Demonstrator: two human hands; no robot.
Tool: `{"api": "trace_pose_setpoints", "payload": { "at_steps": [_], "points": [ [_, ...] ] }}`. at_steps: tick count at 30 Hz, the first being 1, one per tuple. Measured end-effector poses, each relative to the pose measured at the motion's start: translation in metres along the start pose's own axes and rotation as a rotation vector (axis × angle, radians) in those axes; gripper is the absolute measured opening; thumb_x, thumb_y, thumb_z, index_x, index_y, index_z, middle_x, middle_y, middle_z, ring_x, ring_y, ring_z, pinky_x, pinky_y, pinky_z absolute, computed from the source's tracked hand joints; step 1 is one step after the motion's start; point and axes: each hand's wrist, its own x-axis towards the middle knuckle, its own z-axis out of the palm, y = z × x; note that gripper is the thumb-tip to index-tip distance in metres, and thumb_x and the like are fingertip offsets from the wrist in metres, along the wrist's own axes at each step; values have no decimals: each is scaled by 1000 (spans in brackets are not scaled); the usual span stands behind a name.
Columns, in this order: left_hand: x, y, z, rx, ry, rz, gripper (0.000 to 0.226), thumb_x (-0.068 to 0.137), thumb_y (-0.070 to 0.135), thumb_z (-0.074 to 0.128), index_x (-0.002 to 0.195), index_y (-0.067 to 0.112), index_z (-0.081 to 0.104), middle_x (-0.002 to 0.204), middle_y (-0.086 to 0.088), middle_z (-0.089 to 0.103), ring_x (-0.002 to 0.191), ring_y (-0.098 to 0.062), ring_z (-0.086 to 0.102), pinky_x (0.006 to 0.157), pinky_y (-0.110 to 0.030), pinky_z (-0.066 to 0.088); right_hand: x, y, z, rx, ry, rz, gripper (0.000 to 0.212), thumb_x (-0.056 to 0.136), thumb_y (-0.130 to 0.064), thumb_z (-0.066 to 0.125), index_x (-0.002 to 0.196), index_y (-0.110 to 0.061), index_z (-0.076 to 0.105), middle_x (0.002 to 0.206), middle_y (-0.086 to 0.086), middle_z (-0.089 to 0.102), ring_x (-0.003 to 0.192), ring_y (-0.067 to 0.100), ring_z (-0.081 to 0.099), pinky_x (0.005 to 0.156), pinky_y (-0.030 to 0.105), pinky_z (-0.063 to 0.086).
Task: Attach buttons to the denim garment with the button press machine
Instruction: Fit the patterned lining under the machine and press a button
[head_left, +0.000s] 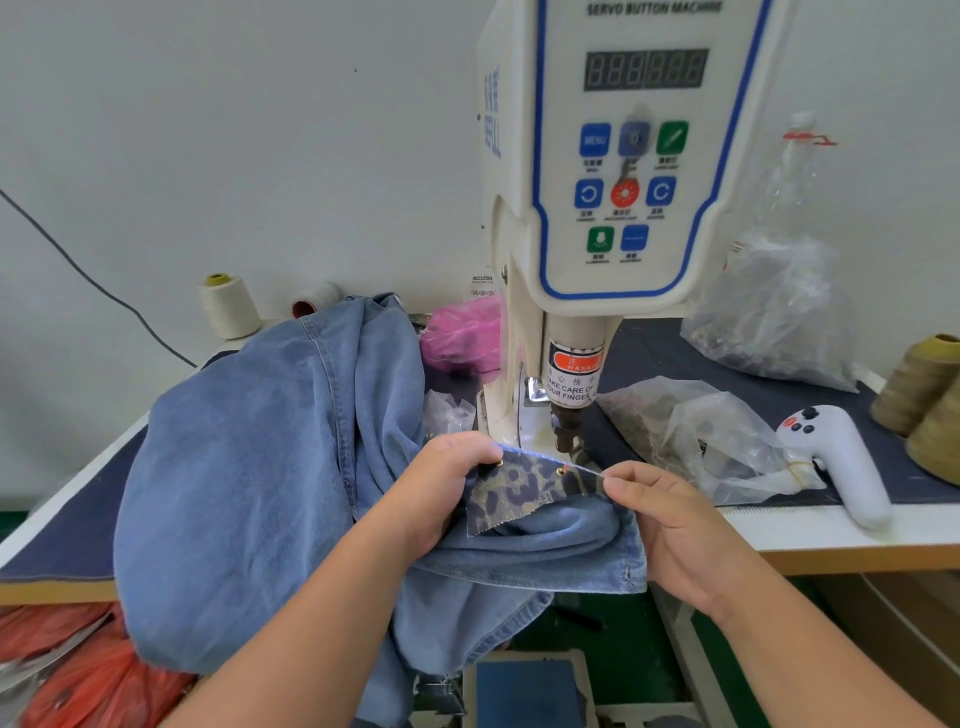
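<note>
- Denim garment (270, 467) lies heaped over the front left part of the table (857, 535), its bulk hanging past the table's front edge.
- One turned-out edge of it, a patterned flap (511, 493) with a blue and tan print, is stretched between the two hands just in front of the button press machine (618, 197).
- Left hand (441, 493) grips the left end of the flap, its fingers curled over the cloth.
- Right hand (670, 530) pinches the right end of the flap between thumb and forefinger, the other fingers curled beneath.
- Two small gold-coloured buttons show along the flap's upper edge: one button (500, 462) sits right by the left fingertips, the other button (561, 471) lies further right, near the press head (567, 431).
- A small red spot of light falls on the cloth just right of that second button.
- The press head stands above the flap's far edge; whether it touches the cloth cannot be told.
- The machine's panel carries a dark number display and blue, green and red keys; a red warning label wraps the column below it.
- Clear plastic bags (691, 431) lie to the right of the machine, and a white handheld controller (836, 457) rests beside them.
- A pink bag (462, 332) sits behind the garment.
- A cream thread cone (228, 306) stands at the far left, and tan thread cones (924, 395) at the far right.
</note>
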Motion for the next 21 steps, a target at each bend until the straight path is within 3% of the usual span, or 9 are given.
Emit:
{"api": "trace_pose_setpoints", "payload": {
  "at_steps": [3,6,8,11,14,16,19,21],
  "points": [
    [-4,0,-4,123,-26,137,25,72,27,58,75,4,52,79,-13,43,78,-27,38,74,-38,32,-8,-2,8,3,-7,-60,3,72,-18,75,72,-17,72,76,7,67,70,19,65,64,32,56],
    [-8,3,-10,327,13,300,42,76,34,56,83,-7,55,73,-8,48,71,-20,45,71,-36,37,-20,-1,21,59,-47,-88,10,69,-6,75,76,-13,73,81,12,70,74,23,69,65,32,58],
    [-11,10,-11,397,54,395,40,79,36,55,86,-3,60,70,-2,50,68,-14,48,67,-30,41,-31,2,34,-57,-118,-92,17,72,-11,72,89,-10,75,94,18,73,85,29,71,73,35,58],
    [-14,22,-13,580,164,486,25,84,33,54,74,10,56,59,6,44,55,-8,41,57,-21,37,-40,14,57,-354,-119,-18,9,83,-20,69,90,-22,75,97,8,76,89,22,73,77,30,58],
    [-12,26,-20,660,174,426,48,93,37,56,58,15,31,52,8,29,48,-9,28,57,-30,30,-39,29,79,-488,-140,56,17,81,-22,70,97,-17,73,99,5,76,95,20,73,88,38,57],
    [-13,27,-29,826,219,330,56,92,50,57,58,18,25,51,6,24,48,-12,24,56,-31,25,-36,38,91,-552,-154,93,31,78,-24,66,101,-4,69,101,12,75,93,17,70,85,35,54],
    [-18,27,-43,1124,366,282,47,83,48,64,59,14,42,52,5,42,53,-15,40,53,-29,31,-30,48,98,-653,-132,115,30,82,-26,60,90,2,61,78,6,64,72,12,58,64,28,44],
    [-24,30,-51,1248,435,284,30,81,43,65,66,21,52,63,9,57,62,-7,51,53,-27,34,-26,52,97,-745,-94,88,28,82,-28,57,74,-2,51,68,3,47,64,13,44,61,30,32]
  ]
}}
